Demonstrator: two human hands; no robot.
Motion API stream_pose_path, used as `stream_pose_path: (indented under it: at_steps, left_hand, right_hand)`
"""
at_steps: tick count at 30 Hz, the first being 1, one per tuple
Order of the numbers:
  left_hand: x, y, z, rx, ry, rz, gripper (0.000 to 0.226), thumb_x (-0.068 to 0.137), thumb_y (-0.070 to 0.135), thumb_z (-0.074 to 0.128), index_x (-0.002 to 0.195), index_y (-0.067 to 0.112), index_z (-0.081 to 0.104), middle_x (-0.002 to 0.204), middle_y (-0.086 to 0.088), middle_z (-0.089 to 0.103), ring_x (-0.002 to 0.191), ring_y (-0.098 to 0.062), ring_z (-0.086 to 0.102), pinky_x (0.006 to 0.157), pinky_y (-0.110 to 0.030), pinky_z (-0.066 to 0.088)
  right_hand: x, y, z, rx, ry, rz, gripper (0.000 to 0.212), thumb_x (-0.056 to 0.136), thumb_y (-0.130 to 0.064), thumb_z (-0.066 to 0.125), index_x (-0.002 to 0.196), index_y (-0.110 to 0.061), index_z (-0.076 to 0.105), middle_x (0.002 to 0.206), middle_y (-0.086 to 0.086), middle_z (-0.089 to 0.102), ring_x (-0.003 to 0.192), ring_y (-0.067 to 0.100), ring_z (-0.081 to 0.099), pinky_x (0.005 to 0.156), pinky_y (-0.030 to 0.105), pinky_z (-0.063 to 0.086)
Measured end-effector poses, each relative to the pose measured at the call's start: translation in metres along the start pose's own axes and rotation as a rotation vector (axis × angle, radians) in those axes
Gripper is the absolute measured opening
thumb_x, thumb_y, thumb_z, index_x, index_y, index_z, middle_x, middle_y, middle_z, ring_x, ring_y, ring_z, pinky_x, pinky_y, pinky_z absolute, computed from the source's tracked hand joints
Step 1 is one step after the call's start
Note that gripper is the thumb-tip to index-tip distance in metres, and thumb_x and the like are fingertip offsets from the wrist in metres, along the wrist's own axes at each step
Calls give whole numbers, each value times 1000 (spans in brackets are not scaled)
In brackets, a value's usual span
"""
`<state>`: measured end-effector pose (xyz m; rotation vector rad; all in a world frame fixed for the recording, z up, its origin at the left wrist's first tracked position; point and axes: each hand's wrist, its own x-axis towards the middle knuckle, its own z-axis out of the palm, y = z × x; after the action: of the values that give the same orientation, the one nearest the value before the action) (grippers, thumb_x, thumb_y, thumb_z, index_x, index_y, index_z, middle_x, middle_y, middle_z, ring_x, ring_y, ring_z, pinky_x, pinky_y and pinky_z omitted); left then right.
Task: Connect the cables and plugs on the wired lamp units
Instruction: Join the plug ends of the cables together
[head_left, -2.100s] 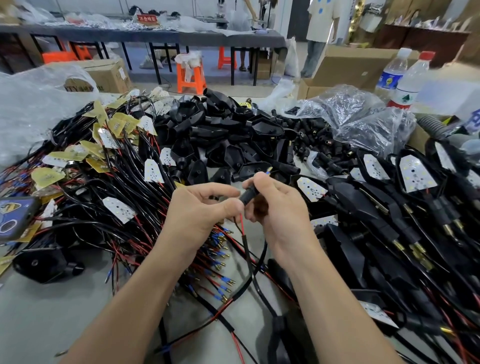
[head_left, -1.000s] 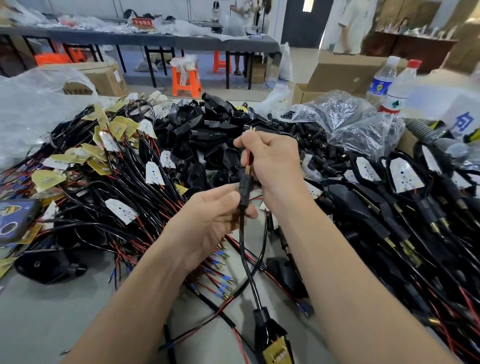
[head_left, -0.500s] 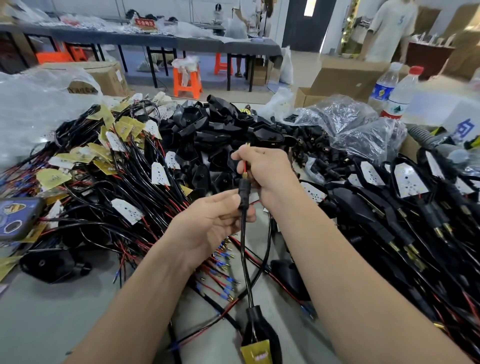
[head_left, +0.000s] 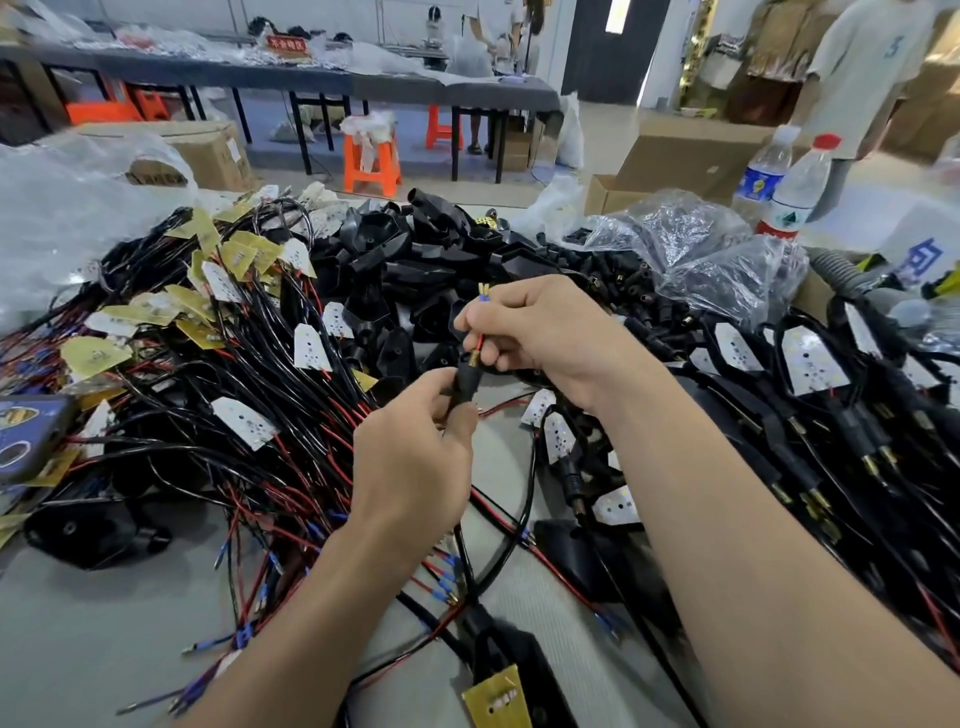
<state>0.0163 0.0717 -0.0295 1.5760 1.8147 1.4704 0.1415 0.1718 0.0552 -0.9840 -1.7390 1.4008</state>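
Mid-frame above the surface (head_left: 78, 639), left hand (head_left: 415, 462) grip pinches the black plug (head_left: 462, 387) by its barrel. Right hand (head_left: 550, 332) grip pinches the thin red wire (head_left: 480, 340) just above the plug's brass end, terminal tips poking out over the fingers. Lamp unit (head_left: 514, 654) sits low on the same cable (head_left: 462, 551); hanging or resting, cannot tell. Likely light; wire floppy, plug stiff. Best hold: plug barrel, wire close to tip. A far hold would probably buckle it.
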Motion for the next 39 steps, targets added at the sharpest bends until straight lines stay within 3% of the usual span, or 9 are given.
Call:
stream_pose_path:
  at_steps: [8, 11, 15, 22, 26, 29, 32, 35, 39]
  left_hand:
    - [5, 1, 3, -223, -252, -101, 21, 97, 26, 54, 91, 24, 73, 78, 2, 77, 74, -22, 74, 70, -44, 60]
    - [13, 4, -6, -576, -448, -279, 26, 99, 19, 53, 95, 18, 78, 81, -10, 77, 73, -26, 76, 65, -33, 59]
    - [20, 2, -18, -936, -611, -433, 34, 100, 18, 50, 97, 14, 84, 86, -13, 76, 76, -24, 74, 69, -28, 60]
    - [10, -4, 4, -132, -197, -154, 17, 95, 20, 71, 90, 36, 69, 72, 13, 76, 68, -6, 72, 62, -14, 53]
    - [15, -3, -1, -343, -252, -244, 15, 85, 27, 78, 99, 26, 75, 76, 0, 79, 72, -17, 77, 68, -29, 60]
    - [11, 2, 0, -557, -319, -297, 15, 92, 24, 71, 104, 15, 75, 81, -10, 78, 67, -21, 74, 61, -23, 55]
    - [8, 4, 2, -544, -367, -299, 22, 91, 22, 69, 112, 30, 70, 88, -6, 80, 72, -16, 74, 65, -20, 54]
    - [9, 4, 3, -532, -364, -351, 31, 96, 4, 65, 121, 22, 63, 89, -2, 81, 81, -15, 77, 71, -21, 56]
    - [7, 3, 4, -513, -304, -326, 28, 94, 4, 68, 114, 23, 64, 82, -4, 80, 76, -14, 77, 65, -14, 54]
  right_hand:
    - [5, 10, 8, -14, 363, -41, 23, 91, -2, 62, 72, -6, 73, 62, 8, 68, 49, 11, 58, 49, 21, 47]
    - [3, 14, 15, -10, 431, -65, 24, 91, -6, 63, 69, -8, 73, 60, 7, 67, 49, 12, 54, 49, 23, 44]
    - [6, 15, 21, 327, 387, -23, 25, 96, -2, 58, 76, -8, 71, 55, 0, 60, 42, 6, 44, 44, 16, 36]
    - [8, 16, 18, 218, 272, -86, 24, 95, 0, 58, 77, -7, 71, 59, 5, 61, 43, 11, 40, 44, 21, 31]
    - [10, 21, 22, 270, 438, -18, 25, 93, 2, 57, 73, -6, 70, 53, 2, 59, 40, 10, 38, 41, 17, 31]
    - [9, 24, 26, 273, 468, 1, 26, 93, 0, 57, 72, -7, 70, 54, 1, 59, 39, 10, 38, 40, 16, 32]
    - [7, 23, 23, 319, 531, 11, 25, 93, 0, 57, 73, -7, 69, 55, 2, 59, 41, 11, 38, 41, 17, 33]
    - [6, 22, 13, 408, 617, 17, 22, 94, 0, 59, 74, -5, 69, 59, 6, 60, 43, 11, 40, 43, 19, 32]
    - [-5, 23, 9, 273, 401, 114, 12, 95, -5, 62, 88, -8, 72, 77, 8, 63, 57, 12, 46, 51, 22, 34]
